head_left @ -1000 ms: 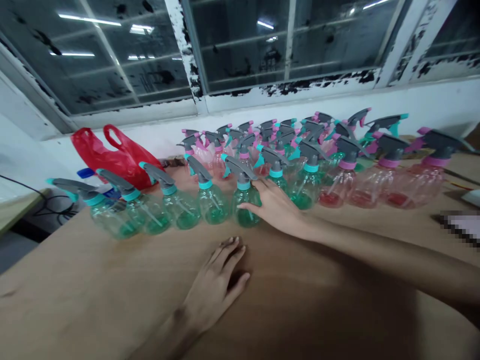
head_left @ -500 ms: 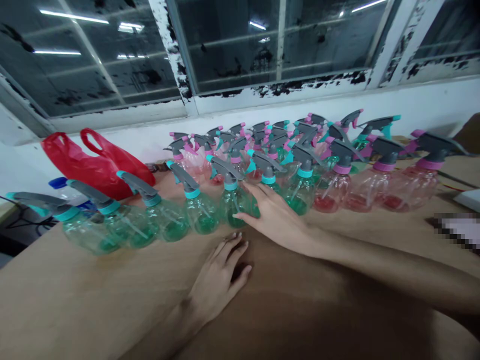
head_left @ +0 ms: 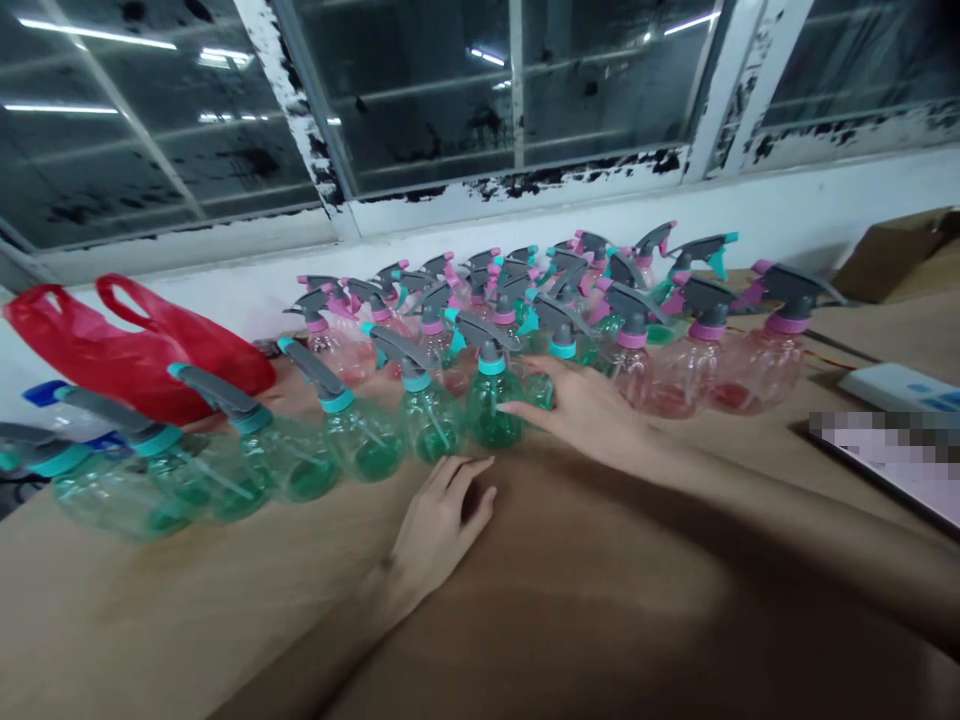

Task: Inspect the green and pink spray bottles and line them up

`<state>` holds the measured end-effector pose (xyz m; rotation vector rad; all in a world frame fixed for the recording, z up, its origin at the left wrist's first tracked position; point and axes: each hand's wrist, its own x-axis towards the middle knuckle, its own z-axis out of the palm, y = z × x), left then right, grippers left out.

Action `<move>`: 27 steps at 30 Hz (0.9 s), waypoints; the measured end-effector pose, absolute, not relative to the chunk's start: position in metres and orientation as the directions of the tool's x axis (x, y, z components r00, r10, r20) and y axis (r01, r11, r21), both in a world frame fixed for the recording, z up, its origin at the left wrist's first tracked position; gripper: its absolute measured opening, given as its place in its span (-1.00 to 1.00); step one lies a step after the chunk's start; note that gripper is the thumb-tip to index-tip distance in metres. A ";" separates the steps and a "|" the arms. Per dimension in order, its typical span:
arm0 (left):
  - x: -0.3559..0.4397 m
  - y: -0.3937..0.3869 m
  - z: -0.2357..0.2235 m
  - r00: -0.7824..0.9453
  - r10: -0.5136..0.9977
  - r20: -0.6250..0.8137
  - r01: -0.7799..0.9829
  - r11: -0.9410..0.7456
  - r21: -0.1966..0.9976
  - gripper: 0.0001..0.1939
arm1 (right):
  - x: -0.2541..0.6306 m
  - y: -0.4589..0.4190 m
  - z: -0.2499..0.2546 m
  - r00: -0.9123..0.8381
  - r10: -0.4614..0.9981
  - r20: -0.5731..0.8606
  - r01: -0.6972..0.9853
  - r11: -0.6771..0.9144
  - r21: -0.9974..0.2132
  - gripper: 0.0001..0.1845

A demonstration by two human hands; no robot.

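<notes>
A front row of clear spray bottles with grey trigger heads stands across the table. My right hand [head_left: 581, 405] is open at a green spray bottle [head_left: 496, 415] with a turquoise collar. Its thumb lies against or just before that bottle, and its fingers reach beside the bottle to the right [head_left: 562, 349], partly covering it. Whether the fingertips touch is hidden. My left hand [head_left: 442, 520] rests low over the table, loosely curved with fingers apart, holding nothing, just in front of another green spray bottle [head_left: 433, 420].
Pink-collared spray bottles [head_left: 765, 365] continue the row rightward, with several more behind [head_left: 319, 325]. A red plastic bag [head_left: 180, 365] and a blue-capped bottle [head_left: 46, 393] stand left. At right lie a phone-like slab [head_left: 892, 465], a white device [head_left: 900, 385] and a cardboard box [head_left: 892, 255].
My view has swung right, so the scene sits further left. My right hand has shifted one bottle rightward along the row. My left hand stays low in front of the bottles.
</notes>
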<state>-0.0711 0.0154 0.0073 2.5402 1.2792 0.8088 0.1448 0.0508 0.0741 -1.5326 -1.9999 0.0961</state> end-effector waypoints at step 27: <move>-0.021 -0.035 0.020 0.450 0.852 0.268 0.603 -0.512 0.612 -0.14 | 0.181 -0.043 0.081 -0.348 0.903 0.251 0.879 0.407 -0.248 -0.45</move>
